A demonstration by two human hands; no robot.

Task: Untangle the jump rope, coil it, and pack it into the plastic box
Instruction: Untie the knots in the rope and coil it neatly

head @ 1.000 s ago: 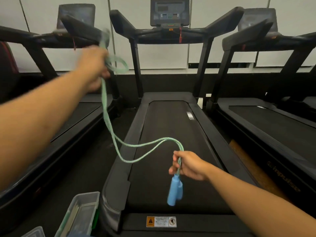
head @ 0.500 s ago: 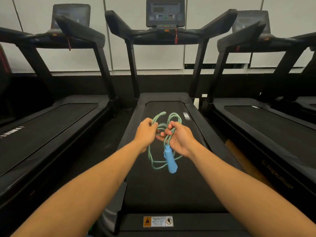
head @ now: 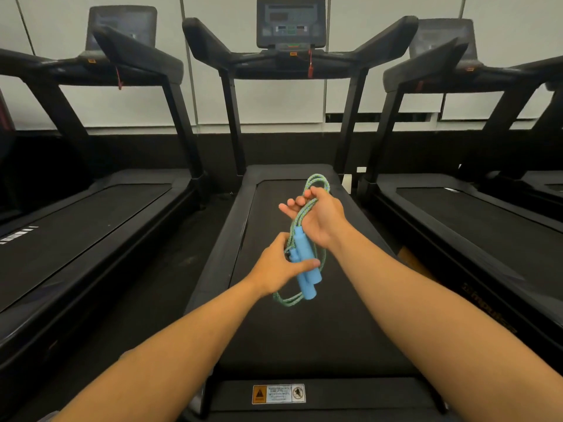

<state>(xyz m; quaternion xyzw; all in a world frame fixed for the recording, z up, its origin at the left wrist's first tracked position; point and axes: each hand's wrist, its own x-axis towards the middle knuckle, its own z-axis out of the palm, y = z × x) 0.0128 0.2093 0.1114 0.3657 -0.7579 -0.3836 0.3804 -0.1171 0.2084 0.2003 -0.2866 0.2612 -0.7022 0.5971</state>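
Green jump rope (head: 305, 214) bundled between left hand (head: 278, 266) and right hand (head: 323, 217)

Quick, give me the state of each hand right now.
Left hand: grips the two blue plastic handles.
Right hand: fingers curled round the coiled green braided jump rope.
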